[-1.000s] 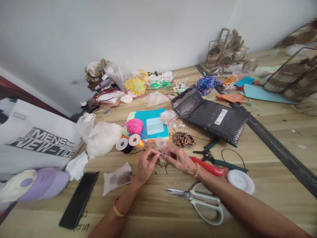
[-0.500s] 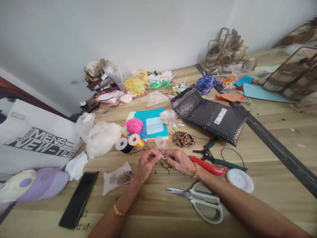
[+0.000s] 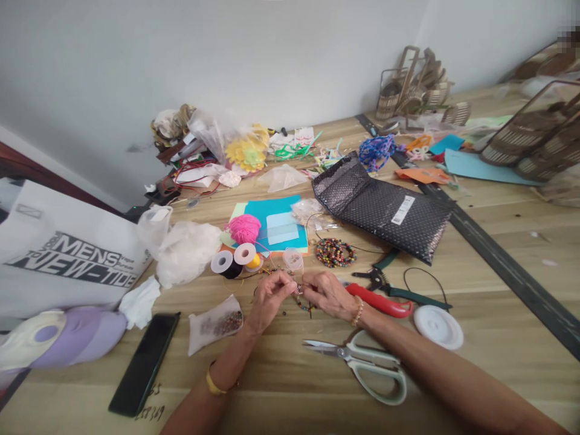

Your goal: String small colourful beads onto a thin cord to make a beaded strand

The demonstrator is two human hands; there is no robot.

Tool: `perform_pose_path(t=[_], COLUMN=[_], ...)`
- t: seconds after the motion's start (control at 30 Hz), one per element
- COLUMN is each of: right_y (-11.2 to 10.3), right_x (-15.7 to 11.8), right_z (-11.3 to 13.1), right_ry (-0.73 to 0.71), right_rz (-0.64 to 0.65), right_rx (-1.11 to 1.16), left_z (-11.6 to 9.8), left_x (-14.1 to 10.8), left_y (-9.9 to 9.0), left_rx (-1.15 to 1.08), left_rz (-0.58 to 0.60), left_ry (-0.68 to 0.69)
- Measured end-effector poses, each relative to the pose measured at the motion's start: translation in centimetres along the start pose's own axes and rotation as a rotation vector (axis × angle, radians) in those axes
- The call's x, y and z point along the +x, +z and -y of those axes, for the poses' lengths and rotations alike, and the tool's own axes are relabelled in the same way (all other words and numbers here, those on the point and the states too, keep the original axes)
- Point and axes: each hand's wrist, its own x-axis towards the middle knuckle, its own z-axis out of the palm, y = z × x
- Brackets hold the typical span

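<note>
My left hand (image 3: 274,293) and my right hand (image 3: 328,294) almost meet above the middle of the table. Thumb and fingers of each are pinched together on a thin beaded string (image 3: 304,306), whose small coloured beads hang just under the fingertips; the gripped part is mostly hidden. Close behind the hands are a small clear spool of pale cord (image 3: 293,259) and a coil of multicoloured beads (image 3: 336,254). Some loose beads lie by my left fingers. To the left of that wrist rests a small translucent pouch of beads (image 3: 229,323).
Scissors (image 3: 347,352) lie below my right hand, with red-handled pliers (image 3: 385,302) and a white round lid (image 3: 438,327) beside that forearm. Thread spools (image 3: 223,263), pink yarn (image 3: 244,228) and a black padded envelope (image 3: 383,205) lie farther back. A phone (image 3: 145,362) is at left.
Both hands stay pinched close together, with only slight finger movement. The beaded string below them has shifted a little. The whole view has tilted very slightly.
</note>
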Motion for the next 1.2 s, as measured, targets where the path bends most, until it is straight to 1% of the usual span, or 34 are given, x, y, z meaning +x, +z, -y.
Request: perform_pose_path(t=[0.2, 0.37, 0.43, 0.5, 0.6, 0.63, 0.7, 0.77, 0.83, 0.9, 1.03, 1.1, 1.2], right_y=[0.0, -0.2, -0.3, -0.4, -0.6, -0.6, -0.5, -0.4, -0.3, -0.3, -0.7, -0.9, -1.0], right_x=[0.0, 0.1, 0.2, 0.2, 0.3, 0.3, 0.3, 0.3, 0.3, 0.4, 0.5, 0.5, 0.6], right_z=[0.1, -0.3, -0.4, -0.4, -0.3, -0.3, -0.2, -0.1, -0.1, -0.1, -0.2, -0.1, 0.3], right_ry=[0.020, 0.025, 0.025, 0.024, -0.056, -0.095, -0.159, -0.172, -0.159, -0.130, -0.038, 0.005, 0.032], right_rz=[0.018, 0.024, 0.004, -0.052, -0.152, -0.162, -0.126, -0.070, -0.036, -0.029, -0.061, -0.084, -0.077], right_rx=[0.013, -0.003, 0.006, 0.029, 0.066, 0.078, 0.091, 0.079, 0.050, 0.043, 0.156, 0.241, 0.352], left_z=[0.0, -0.2, -0.2, -0.1, 0.1, 0.1, 0.1, 0.1, 0.1, 0.2, 0.7, 1.2, 2.0], left_x=[0.0, 0.0, 0.1, 0.2, 0.2, 0.2, 0.2, 0.2, 0.1, 0.1, 0.2, 0.3, 0.3], left_y=[0.0, 0.2, 0.2, 0.2, 0.2, 0.2, 0.2, 0.3, 0.4, 0.4, 0.5, 0.6, 0.8], left_rx=[-0.001, 0.036, 0.037, 0.024, 0.013, 0.009, 0.003, -0.001, -0.015, -0.045, -0.100, -0.147, -0.224], left_rz=[-0.004, -0.034, -0.050, -0.063, -0.079, -0.080, -0.082, -0.087, -0.097, -0.099, -0.094, -0.074, -0.013], left_ry=[0.012, -0.028, -0.037, -0.044, -0.052, -0.054, -0.056, -0.051, -0.038, -0.016, 0.019, -0.010, -0.079])
